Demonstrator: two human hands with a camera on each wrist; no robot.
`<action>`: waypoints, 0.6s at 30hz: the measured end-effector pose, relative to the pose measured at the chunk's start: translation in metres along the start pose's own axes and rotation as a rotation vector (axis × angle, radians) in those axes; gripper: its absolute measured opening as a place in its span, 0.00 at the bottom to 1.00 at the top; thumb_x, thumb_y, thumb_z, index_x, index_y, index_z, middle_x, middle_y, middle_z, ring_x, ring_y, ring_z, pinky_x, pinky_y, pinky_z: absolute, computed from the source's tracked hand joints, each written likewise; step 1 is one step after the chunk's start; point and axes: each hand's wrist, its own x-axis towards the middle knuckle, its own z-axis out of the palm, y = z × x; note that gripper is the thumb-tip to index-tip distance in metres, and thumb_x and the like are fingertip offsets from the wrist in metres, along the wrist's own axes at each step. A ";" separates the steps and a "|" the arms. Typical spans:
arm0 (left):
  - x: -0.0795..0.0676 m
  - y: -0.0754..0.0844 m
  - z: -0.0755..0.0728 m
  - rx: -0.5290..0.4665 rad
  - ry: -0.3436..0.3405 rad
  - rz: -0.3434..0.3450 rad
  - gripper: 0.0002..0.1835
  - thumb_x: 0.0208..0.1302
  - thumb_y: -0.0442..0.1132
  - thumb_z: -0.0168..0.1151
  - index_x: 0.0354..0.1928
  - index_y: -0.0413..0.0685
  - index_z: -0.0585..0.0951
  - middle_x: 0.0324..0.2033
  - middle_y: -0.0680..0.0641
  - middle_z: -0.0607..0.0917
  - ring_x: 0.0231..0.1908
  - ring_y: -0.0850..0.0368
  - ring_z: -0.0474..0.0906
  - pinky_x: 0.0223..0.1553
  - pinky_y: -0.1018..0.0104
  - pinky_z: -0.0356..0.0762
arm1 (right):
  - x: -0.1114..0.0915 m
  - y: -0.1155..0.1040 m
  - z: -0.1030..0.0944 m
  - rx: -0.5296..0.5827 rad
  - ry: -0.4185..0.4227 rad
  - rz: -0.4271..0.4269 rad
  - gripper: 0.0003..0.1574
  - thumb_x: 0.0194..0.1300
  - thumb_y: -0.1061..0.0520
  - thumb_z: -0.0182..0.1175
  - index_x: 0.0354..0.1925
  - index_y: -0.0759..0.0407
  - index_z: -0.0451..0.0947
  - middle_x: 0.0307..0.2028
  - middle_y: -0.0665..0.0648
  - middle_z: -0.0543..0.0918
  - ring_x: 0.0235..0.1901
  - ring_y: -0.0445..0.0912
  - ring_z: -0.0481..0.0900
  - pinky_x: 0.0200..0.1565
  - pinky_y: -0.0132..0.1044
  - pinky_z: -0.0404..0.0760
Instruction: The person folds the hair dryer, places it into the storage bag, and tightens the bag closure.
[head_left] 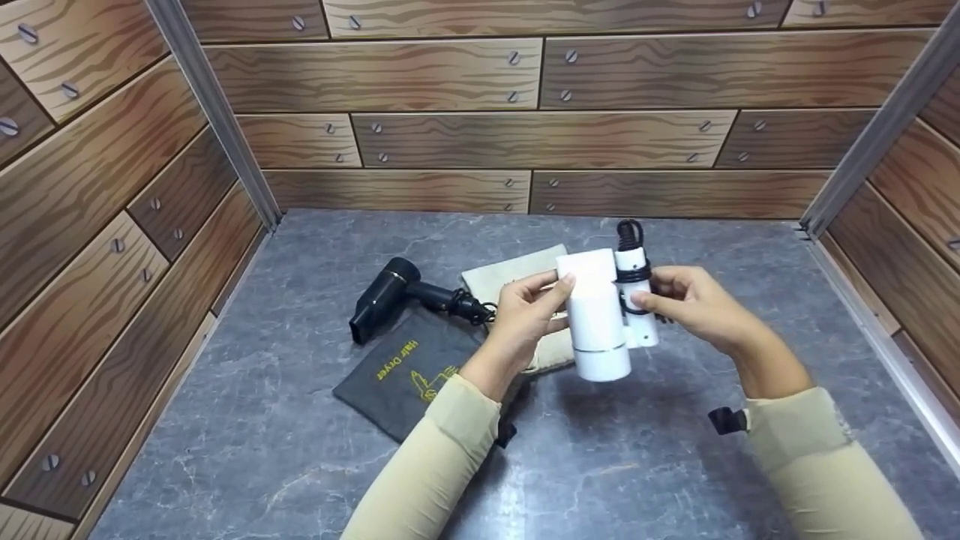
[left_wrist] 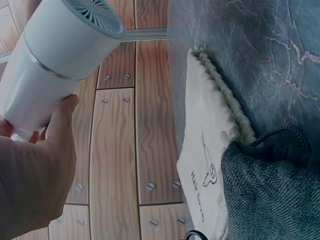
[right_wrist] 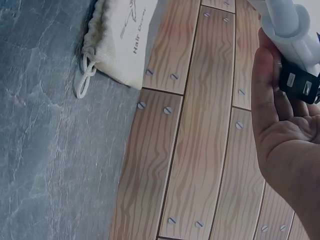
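Note:
A white hair dryer (head_left: 598, 322) is held up over the table between both hands, its handle folded beside the barrel. My left hand (head_left: 529, 311) grips the barrel, thumb on the near side. In the left wrist view the barrel's vented end (left_wrist: 97, 15) shows above that hand. My right hand (head_left: 694, 304) holds the handle (head_left: 641, 322), with the thumb against it. A black cord (head_left: 634, 274) is wound around the handle, a bundled loop standing up at its top. In the right wrist view a black plug (right_wrist: 300, 84) lies at the right fingers.
On the table (head_left: 247, 420) to the left lies a black hair dryer (head_left: 386, 292) with its cord bundled. In front of it is a dark grey drawstring bag (head_left: 375, 382) printed "Hair Dryer". A cream bag (head_left: 510, 270) lies behind the left hand. Wood-patterned walls (head_left: 442, 75) enclose the table.

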 end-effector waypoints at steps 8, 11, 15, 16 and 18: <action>0.002 -0.005 -0.005 -0.032 0.006 -0.004 0.15 0.74 0.38 0.67 0.57 0.36 0.84 0.42 0.46 0.89 0.41 0.55 0.87 0.48 0.53 0.90 | -0.003 0.000 0.006 -0.007 0.027 -0.021 0.24 0.78 0.53 0.64 0.62 0.70 0.79 0.42 0.53 0.88 0.38 0.42 0.84 0.40 0.35 0.87; 0.001 -0.005 -0.008 -0.030 0.002 0.009 0.14 0.72 0.37 0.68 0.54 0.35 0.84 0.41 0.48 0.87 0.42 0.54 0.86 0.50 0.51 0.90 | -0.004 0.000 0.007 -0.012 0.035 -0.029 0.24 0.78 0.53 0.63 0.61 0.69 0.79 0.43 0.54 0.88 0.39 0.43 0.84 0.40 0.35 0.86; 0.001 -0.003 -0.014 0.035 0.001 0.067 0.13 0.73 0.38 0.67 0.51 0.34 0.86 0.40 0.47 0.89 0.42 0.53 0.88 0.53 0.48 0.89 | -0.007 0.002 0.007 -0.017 0.046 -0.047 0.22 0.78 0.55 0.63 0.61 0.70 0.79 0.44 0.54 0.88 0.40 0.44 0.85 0.42 0.34 0.86; 0.001 -0.003 -0.015 0.064 0.000 0.086 0.13 0.74 0.39 0.67 0.50 0.34 0.86 0.39 0.46 0.90 0.41 0.53 0.88 0.53 0.47 0.89 | -0.008 0.003 0.007 -0.015 0.050 -0.047 0.22 0.78 0.56 0.62 0.61 0.70 0.79 0.43 0.53 0.88 0.40 0.44 0.85 0.43 0.34 0.86; 0.002 -0.003 -0.020 0.137 -0.005 0.137 0.13 0.74 0.39 0.66 0.48 0.34 0.87 0.39 0.43 0.91 0.39 0.53 0.89 0.52 0.49 0.89 | -0.010 0.004 0.007 -0.008 0.061 -0.045 0.22 0.78 0.57 0.62 0.61 0.71 0.79 0.43 0.51 0.88 0.40 0.43 0.85 0.43 0.33 0.86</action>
